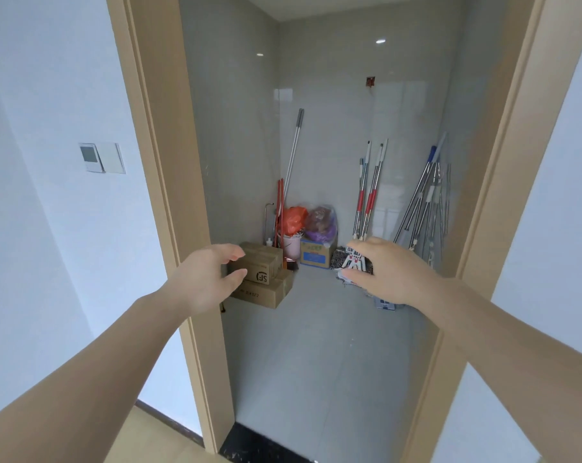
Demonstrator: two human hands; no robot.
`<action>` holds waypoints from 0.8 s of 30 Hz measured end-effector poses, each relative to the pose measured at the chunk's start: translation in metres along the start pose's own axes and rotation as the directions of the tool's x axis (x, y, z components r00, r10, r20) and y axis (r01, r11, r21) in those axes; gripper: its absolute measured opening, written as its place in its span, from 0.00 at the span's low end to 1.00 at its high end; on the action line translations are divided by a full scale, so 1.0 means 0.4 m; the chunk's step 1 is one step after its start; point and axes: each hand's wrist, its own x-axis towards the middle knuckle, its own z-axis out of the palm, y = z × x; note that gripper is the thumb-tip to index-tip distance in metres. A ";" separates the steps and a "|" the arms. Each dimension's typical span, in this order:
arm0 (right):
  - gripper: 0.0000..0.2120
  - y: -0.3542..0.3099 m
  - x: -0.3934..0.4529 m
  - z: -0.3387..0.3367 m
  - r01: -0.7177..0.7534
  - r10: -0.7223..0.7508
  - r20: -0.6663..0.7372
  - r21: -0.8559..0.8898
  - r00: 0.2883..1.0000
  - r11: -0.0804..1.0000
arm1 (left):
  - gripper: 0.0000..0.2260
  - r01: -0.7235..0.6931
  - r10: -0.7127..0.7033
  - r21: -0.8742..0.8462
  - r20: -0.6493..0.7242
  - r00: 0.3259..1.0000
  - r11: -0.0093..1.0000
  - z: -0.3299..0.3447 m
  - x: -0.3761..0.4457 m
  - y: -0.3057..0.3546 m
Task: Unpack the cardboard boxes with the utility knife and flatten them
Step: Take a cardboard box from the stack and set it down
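While both arms reach through the doorway (159, 162), the left hand (212, 279) and right hand (383, 272) hang in mid-air w/ fingers loosely curled, gripping nothing. Beyond them, on the grey tile floor (316, 345) against the left wall, sit the stacked cardboard boxes (266, 279), taped shut, well apart from either hand. Farther back: a blue-printed carton (314, 255), pink bucket (291, 245), bagged items (319, 222), and mops (366, 195) leaning on the rear wall. No utility knife visible. Judged step: approach, pre-pickup. Next move likely calls for stepping in and taking the top box w/ both hands.
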 end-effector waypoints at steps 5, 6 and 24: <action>0.29 0.079 0.142 0.129 0.044 -0.046 0.017 0.087 0.999 0.995 | 0.17 0.047 -0.047 -0.014 0.038 0.998 0.999 0.156 0.092 -0.020; 0.29 0.090 0.176 0.154 0.059 -0.061 0.020 0.105 0.998 0.993 | 0.17 0.066 -0.065 -0.016 0.047 0.997 0.998 0.187 0.110 -0.027; 0.29 0.275 0.684 0.460 0.013 -0.048 0.115 0.286 0.992 0.958 | 0.15 0.148 -0.139 -0.068 0.127 0.982 0.987 0.479 0.585 -0.301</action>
